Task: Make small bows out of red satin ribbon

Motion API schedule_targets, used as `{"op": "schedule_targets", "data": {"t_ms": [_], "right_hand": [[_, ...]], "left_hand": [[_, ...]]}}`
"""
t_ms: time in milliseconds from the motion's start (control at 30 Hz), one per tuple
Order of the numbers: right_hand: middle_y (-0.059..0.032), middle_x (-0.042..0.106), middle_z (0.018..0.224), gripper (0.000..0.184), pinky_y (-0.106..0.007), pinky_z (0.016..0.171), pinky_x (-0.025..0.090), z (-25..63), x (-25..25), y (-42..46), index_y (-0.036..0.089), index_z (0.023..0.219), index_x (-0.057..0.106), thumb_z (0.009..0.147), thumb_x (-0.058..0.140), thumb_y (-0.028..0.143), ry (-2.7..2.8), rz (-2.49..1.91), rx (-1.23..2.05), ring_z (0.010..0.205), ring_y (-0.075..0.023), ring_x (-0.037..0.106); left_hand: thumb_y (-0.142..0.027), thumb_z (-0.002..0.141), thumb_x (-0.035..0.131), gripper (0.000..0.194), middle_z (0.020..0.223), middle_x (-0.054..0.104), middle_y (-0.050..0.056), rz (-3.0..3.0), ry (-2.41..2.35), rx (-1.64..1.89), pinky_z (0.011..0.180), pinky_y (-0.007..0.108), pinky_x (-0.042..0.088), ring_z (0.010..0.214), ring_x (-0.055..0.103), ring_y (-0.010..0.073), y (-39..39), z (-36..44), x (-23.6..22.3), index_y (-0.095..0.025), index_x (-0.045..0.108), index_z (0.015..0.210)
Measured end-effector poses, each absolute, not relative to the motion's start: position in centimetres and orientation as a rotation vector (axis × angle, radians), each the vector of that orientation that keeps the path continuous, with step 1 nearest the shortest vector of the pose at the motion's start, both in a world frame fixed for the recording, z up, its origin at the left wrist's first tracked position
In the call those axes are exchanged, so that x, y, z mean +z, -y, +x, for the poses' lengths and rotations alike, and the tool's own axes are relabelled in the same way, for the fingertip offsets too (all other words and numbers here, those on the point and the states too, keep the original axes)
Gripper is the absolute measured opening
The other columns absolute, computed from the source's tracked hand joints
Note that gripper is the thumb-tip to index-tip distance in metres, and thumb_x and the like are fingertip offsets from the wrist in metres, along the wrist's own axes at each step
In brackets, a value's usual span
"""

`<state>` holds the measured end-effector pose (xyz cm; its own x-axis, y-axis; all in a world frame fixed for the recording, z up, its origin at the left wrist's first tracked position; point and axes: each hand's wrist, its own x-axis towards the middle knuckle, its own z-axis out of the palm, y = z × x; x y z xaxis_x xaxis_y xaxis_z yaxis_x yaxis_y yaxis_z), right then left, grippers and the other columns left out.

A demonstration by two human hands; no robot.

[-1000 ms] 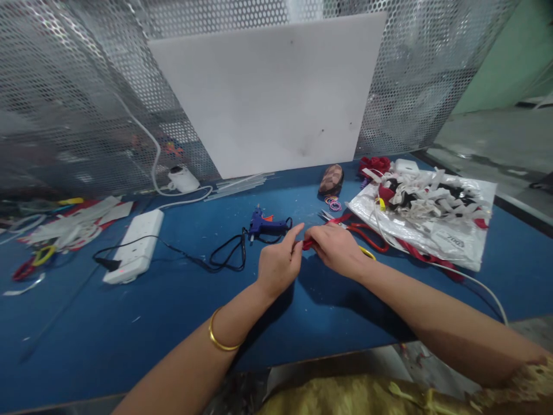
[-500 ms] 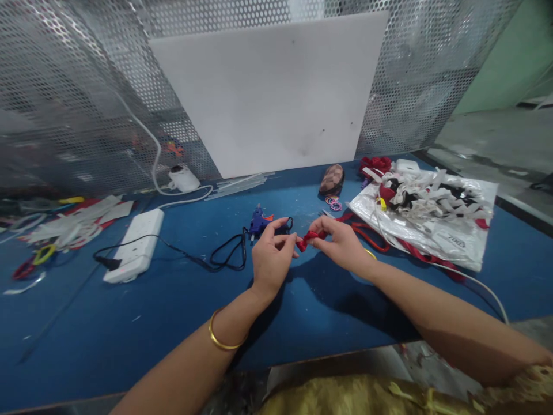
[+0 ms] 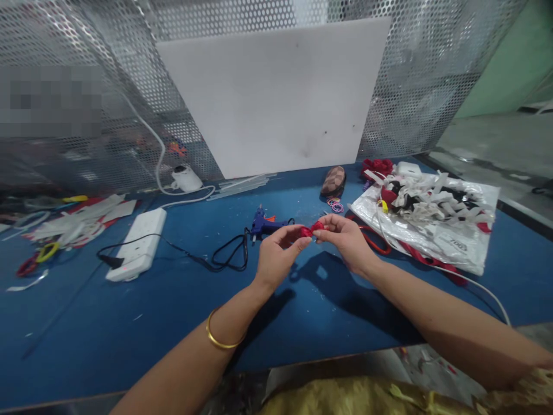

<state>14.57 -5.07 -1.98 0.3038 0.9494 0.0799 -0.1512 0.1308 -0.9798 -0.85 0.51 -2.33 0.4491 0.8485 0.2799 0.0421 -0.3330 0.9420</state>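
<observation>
A small red fabric bow is held between my two hands above the blue table. My left hand pinches its left side between thumb and fingers. On the other side, my right hand grips the right part with closed fingertips. The bow's middle looks gathered, though the fingers cover some of it. Just behind my left hand lies a blue glue gun with an orange trigger. Red-handled scissors rest beyond my right hand, partly hidden by it.
A white power strip with a black cord sits at left. Glue sticks lie below the white board. At right, a plastic bag bears fabric scraps; a checked pouch and hair ties are at the back.
Both hands have lifted the red bow slightly. My left hand has turned and moved right, closer to my right hand, and more of the glue gun shows.
</observation>
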Motion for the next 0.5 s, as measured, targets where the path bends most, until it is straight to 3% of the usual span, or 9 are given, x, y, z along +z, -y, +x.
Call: {"op": "schedule_targets", "data": {"t_ms": [167, 300, 500], "right_hand": [[0.0009, 0.061, 0.07, 0.027, -0.027, 0.066, 0.046, 14.7, -2.1, 5.0, 0.017, 0.084, 0.059, 0.069, 0.073, 0.036, 0.976, -1.138, 0.934, 0.063, -0.0113, 0.056], [-0.0013, 0.059, 0.082, 0.023, -0.03, 0.068, 0.047, 15.6, -2.2, 4.9, 0.02, 0.096, 0.061, 0.083, 0.058, 0.039, 0.988, -1.213, 0.525, 0.068, -0.0129, 0.055], [-0.0023, 0.052, 0.077, 0.012, -0.03, 0.067, 0.045, 15.1, -2.1, 5.9, 0.024, 0.093, 0.067, 0.082, 0.064, 0.029, 1.565, -1.237, 0.144, 0.073, -0.0157, 0.051]], "left_hand": [[-0.032, 0.072, 0.071, 0.021, 0.07, 0.068, 0.003, 1.344, -0.819, 0.961, 0.069, 0.025, 0.048, 0.065, 0.062, 0.0126, -0.3, -0.4, -2.2, -0.013, 0.068, 0.081], [-0.03, 0.071, 0.071, 0.018, 0.065, 0.066, 0.001, 1.306, -0.865, 1.004, 0.069, 0.025, 0.047, 0.062, 0.06, 0.012, -0.3, -0.6, -1.7, -0.014, 0.067, 0.077], [-0.028, 0.072, 0.069, 0.015, 0.062, 0.064, 0.001, 1.455, -0.823, 0.968, 0.066, 0.023, 0.045, 0.06, 0.057, 0.0114, 0.0, -0.6, -1.8, -0.013, 0.067, 0.072]]}}
